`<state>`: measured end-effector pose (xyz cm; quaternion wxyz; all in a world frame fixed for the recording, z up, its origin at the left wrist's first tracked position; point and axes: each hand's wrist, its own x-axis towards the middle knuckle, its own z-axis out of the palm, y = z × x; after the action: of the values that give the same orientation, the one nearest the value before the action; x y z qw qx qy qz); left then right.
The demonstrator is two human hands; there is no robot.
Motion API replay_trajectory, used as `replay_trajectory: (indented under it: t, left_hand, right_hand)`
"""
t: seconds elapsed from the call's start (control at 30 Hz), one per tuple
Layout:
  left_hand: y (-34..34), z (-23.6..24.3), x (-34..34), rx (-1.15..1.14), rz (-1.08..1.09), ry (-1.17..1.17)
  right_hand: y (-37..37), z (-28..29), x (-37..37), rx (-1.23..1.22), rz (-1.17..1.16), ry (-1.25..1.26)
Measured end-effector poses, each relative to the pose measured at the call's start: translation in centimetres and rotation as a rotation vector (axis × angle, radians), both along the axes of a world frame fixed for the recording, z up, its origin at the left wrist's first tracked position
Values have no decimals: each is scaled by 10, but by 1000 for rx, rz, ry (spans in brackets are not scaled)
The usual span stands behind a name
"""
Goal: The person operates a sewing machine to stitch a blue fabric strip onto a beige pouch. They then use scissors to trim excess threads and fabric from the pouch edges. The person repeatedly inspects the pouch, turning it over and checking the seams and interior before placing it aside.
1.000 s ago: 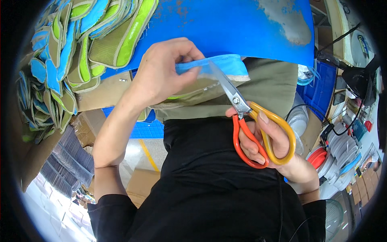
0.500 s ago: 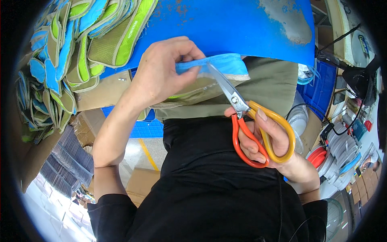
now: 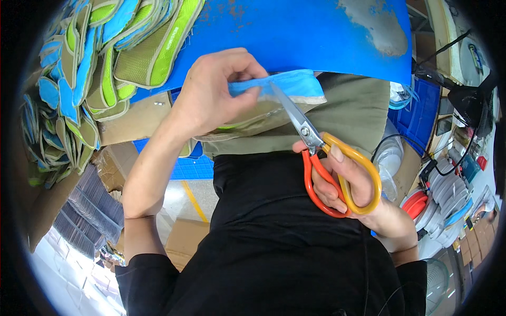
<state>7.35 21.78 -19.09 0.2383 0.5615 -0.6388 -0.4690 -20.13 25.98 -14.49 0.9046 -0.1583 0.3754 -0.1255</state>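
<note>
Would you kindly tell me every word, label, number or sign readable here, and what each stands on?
Bright green strip in the pile: one line of pale lettering, small and blurred; I won't copy it.
Scissors: no lettering that I can make out.
Blue piece in the left hand: none visible.
Background items at right: too small to read.

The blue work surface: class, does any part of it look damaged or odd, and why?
Yes. The blue work surface has a large, ragged grey patch at its upper right, where the blue seems worn away. Smaller brownish marks near the top break up the otherwise even colour.
</note>
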Motion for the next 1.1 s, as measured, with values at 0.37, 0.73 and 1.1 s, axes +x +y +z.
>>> replay_trajectory:
  t: [0.37,0.73,1.1]
  left_hand:
    - [0,0,2,37,13,-10]
    - [-4,8,2,31,-12,-69]
    - [-2,1,3,2,-2,-20]
  right_hand:
    - [3,1,0,82,-78,-74]
    - [2,1,0,109,-105,-76]
    - [0,1,1,141,-111,-80]
